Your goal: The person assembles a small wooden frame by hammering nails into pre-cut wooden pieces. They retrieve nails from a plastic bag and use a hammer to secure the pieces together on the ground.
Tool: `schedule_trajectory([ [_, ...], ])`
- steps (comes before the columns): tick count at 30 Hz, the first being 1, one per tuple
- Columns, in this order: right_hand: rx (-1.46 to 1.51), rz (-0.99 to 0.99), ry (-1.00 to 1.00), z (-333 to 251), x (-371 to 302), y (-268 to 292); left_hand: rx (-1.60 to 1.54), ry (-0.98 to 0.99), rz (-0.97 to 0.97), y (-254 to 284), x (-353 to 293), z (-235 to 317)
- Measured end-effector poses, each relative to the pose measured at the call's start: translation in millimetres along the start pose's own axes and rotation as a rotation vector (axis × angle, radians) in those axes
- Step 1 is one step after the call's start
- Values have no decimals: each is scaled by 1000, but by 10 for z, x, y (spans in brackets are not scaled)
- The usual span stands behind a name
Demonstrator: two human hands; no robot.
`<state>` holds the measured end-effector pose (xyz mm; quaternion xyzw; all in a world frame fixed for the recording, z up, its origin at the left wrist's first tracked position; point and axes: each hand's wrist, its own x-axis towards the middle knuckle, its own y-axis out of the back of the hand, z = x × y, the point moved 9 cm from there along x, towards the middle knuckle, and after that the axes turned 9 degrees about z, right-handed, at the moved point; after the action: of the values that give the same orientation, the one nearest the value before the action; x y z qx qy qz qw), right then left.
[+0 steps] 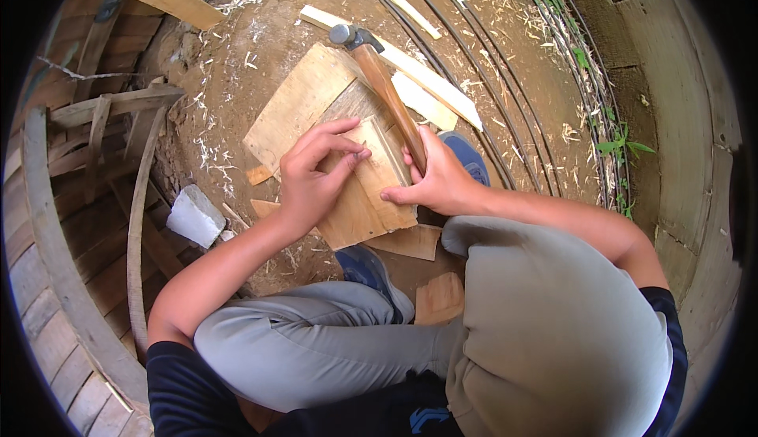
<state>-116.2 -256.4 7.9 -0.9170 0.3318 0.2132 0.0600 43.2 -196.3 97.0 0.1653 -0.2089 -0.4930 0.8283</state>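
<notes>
My right hand (442, 174) is closed around the lower handle of a hammer (387, 90), whose metal head points away from me. The thumb of that hand rests on a small wooden assembly (371, 196), a pale board with a narrow strip along its right side. Over the board's left part, my left hand (320, 172) has thumb and index finger pinched together. Whatever lies between those fingertips is too small to make out. Beneath and beyond the assembly is a wide plywood piece (294, 105) on the ground.
Long wooden strips (426, 82) lie beyond the hammer. Dark cables or rods (505, 82) run along the dirt floor at right, near a plank wall (671, 121). A curved wooden frame (138, 200) stands at left, beside a whitish block (196, 216). Wood shavings are scattered around.
</notes>
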Motion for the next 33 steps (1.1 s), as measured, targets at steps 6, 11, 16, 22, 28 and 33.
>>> schedule_trajectory([
  [6,23,18,-39,17,-31,0,-83,60,18,32,-64,-58],
  [11,37,-9,-55,16,-22,-10,-153,51,32,65,-85,-77],
  [16,58,32,5,-13,-25,-14,-248,95,45,83,-67,-92],
  [22,35,-9,-59,4,-56,18,-327,143,55,161,-52,-5],
  [28,108,-5,-51,12,-79,-31,-258,-38,34,299,-102,203],
  [33,131,-23,-6,0,-94,-31,-206,-176,-33,274,-118,367],
])
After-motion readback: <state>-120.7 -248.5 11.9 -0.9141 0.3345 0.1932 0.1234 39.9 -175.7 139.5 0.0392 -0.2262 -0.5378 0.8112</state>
